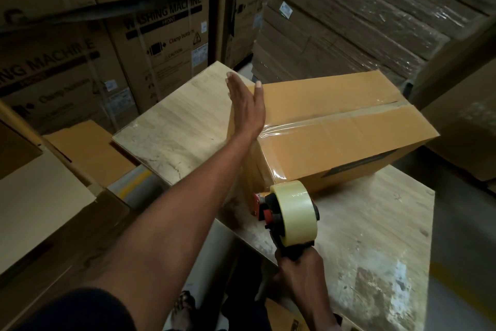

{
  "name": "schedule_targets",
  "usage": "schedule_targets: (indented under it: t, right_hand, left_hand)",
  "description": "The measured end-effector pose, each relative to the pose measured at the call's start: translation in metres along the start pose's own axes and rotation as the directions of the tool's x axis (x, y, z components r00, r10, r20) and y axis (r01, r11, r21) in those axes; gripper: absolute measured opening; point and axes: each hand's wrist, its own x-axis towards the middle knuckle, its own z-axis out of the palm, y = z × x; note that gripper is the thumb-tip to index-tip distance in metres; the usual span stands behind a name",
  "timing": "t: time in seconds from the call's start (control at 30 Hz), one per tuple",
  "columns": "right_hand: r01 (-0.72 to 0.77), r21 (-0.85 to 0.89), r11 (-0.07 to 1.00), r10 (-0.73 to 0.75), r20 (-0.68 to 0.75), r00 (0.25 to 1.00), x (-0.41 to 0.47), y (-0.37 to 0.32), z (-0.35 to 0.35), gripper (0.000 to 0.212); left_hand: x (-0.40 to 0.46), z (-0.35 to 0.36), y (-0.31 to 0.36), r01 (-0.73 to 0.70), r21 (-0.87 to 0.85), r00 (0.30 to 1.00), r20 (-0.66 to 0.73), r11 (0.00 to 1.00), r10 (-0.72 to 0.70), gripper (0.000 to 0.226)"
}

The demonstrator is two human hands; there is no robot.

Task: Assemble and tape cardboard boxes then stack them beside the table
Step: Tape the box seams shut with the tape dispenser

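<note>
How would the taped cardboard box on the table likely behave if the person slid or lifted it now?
The cardboard box probably slides easily: its flat bottom rests on the smooth table. It looks broad and low, so tipping seems unlikely. With tape along the top seam and the left hand pressing flat on its end, it likely holds its shape; its weight cannot be judged.

Warehouse: stacked washing-machine cartons.

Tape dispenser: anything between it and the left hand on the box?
Head view: only the box's near end face, with clear tape running down it from the top seam. The left hand lies flat against that face's top; the tape dispenser, held by the right hand, meets its bottom edge.
</note>
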Motion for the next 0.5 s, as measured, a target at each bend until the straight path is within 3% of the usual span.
schedule_targets:
  t: [0.17,0.23,0.33,0.4,0.5]
  right_hand:
    - [-0.006,0.018,1.0,0.006,0.002,1.0,0.002,0.0,-0.001,0.026]
    - [-0.004,0.009,1.0,0.004,0.01,1.0,0.002,-0.002,-0.003,0.026]
    - [-0.008,0.005,1.0,0.008,0.009,1.0,0.001,-0.003,-0.005,0.027]
    - [-0.006,-0.01,1.0,0.006,0.014,1.0,0.001,-0.003,-0.004,0.03]
    - [-0.009,-0.005,1.0,0.009,0.012,1.0,0.001,-0.001,-0.002,0.032]
  left_hand:
    - [-0.009,-0.01,-0.019,0.011,-0.221,0.997,0.079,0.975,0.007,0.07]
    - [-0.009,-0.015,-0.037,0.081,-0.209,0.979,0.199,0.975,-0.039,0.07]
    - [-0.012,-0.022,-0.07,0.193,-0.048,0.929,0.329,0.98,-0.167,0.076]
    - [-0.019,-0.023,-0.066,0.195,-0.119,0.962,0.218,0.974,-0.166,0.079]
    - [-0.031,-0.014,-0.03,0.016,-0.26,0.999,0.032,0.965,-0.008,0.092]
